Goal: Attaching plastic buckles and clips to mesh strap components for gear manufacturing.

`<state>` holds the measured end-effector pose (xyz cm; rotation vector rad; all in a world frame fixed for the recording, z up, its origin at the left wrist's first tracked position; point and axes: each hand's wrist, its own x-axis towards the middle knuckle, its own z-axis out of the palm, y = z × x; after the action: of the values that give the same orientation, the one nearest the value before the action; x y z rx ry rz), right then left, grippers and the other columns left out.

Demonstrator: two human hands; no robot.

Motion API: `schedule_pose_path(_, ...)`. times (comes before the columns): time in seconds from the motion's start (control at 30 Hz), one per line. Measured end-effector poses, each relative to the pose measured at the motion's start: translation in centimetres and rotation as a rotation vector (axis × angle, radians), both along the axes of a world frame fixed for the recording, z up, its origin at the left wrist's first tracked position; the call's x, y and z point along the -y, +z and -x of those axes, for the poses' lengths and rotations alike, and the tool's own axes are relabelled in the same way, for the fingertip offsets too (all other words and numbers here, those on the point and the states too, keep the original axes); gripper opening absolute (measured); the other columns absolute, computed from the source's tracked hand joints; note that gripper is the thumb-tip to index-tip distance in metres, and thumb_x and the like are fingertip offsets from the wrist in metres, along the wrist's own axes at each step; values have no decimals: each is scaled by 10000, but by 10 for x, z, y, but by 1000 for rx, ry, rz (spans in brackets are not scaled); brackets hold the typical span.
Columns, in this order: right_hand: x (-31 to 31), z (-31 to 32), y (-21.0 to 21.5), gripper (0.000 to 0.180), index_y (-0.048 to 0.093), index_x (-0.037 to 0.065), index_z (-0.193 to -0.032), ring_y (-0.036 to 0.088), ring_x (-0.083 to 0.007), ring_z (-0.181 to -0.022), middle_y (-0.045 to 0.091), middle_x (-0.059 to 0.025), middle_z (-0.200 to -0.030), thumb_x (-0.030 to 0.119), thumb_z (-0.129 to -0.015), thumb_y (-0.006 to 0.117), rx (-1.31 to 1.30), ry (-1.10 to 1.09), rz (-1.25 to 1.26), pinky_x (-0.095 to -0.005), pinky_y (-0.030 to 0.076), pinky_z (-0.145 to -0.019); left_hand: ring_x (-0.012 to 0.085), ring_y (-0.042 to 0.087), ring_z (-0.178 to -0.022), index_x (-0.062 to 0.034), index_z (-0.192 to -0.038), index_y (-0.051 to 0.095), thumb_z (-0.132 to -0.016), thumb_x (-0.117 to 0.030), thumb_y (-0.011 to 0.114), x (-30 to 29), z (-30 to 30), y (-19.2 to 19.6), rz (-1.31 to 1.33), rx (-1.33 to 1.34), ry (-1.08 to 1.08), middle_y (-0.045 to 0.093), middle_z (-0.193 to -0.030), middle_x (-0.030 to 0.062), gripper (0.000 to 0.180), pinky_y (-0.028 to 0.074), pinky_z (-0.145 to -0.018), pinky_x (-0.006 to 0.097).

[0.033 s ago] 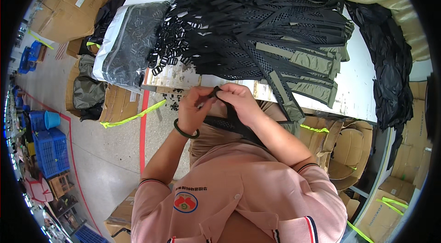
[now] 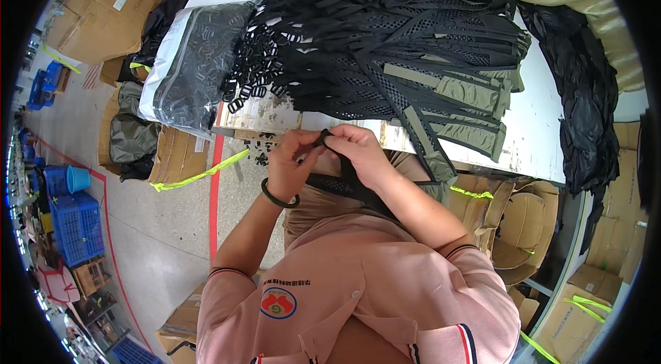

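Observation:
In front of my lap, just off the table's near edge, my two hands meet. The fingers of my left hand [image 2: 292, 155] are closed in a pinch on a small black piece at the end of a black strap [image 2: 348, 175]; whether it is a buckle cannot be made out. My right hand [image 2: 359, 152] is closed on the same strap, thumb and forefinger touching the left fingertips. From there the strap hangs down to black mesh webbing [image 2: 330, 184] across my lap. A loose pile of black slide buckles [image 2: 256, 65] lies on the table beyond my left hand.
Many black mesh straps with olive fabric ends [image 2: 471, 113] cover the white table [image 2: 540, 113]. A clear bag of black buckles [image 2: 196, 65] sits at its left edge. Cardboard boxes [image 2: 520, 226] stand below on the right, and another open box [image 2: 175, 157] on the left. Black fabric [image 2: 582, 95] hangs over the right edge.

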<state>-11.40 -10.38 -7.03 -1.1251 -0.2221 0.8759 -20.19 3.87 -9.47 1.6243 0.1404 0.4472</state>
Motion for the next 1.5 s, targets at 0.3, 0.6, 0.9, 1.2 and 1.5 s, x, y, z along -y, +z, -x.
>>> schedule_pose_path(0.3,6,-1,0,101,621,-3,-945,569,-97,-710,628,-25,-827,34,-851,623,-225,59,-40,-220,450,-658,262,656,-853,4,-975,631,-751,105,621,-7,0,14,-366,78,13,643,-1001,145,246,536,-692,279)
schedule_pose_path(0.6,8,3,13,126,642,33,-899,603,-141,-752,634,-47,-834,-32,-791,626,669,26,130,-261,478,-704,125,591,-757,-34,-953,582,-880,-25,576,-9,2,22,1047,-299,-133,620,-882,51,74,486,-675,237)
schedule_pose_path(0.9,14,20,10,154,609,36,-919,523,-63,-715,543,12,-779,-45,-793,641,274,99,1,-196,439,-670,91,571,-594,-33,-916,567,-899,-81,588,4,3,14,664,-347,-3,617,-774,31,55,490,-526,235)
schedule_pose_path(1.2,11,16,-10,220,496,49,-905,509,-51,-643,545,3,-724,-76,-776,625,16,11,115,-179,445,-600,82,594,-672,-4,-878,580,-842,-17,654,13,13,8,446,-238,75,627,-771,31,83,499,-627,208)
schedule_pose_path(1.5,16,15,-14,208,490,61,-889,536,-77,-603,602,-25,-732,-37,-791,645,-241,-15,-52,-200,434,-552,102,598,-853,-18,-1050,545,-781,28,702,20,20,8,280,-15,-108,589,-965,49,315,500,-736,223)
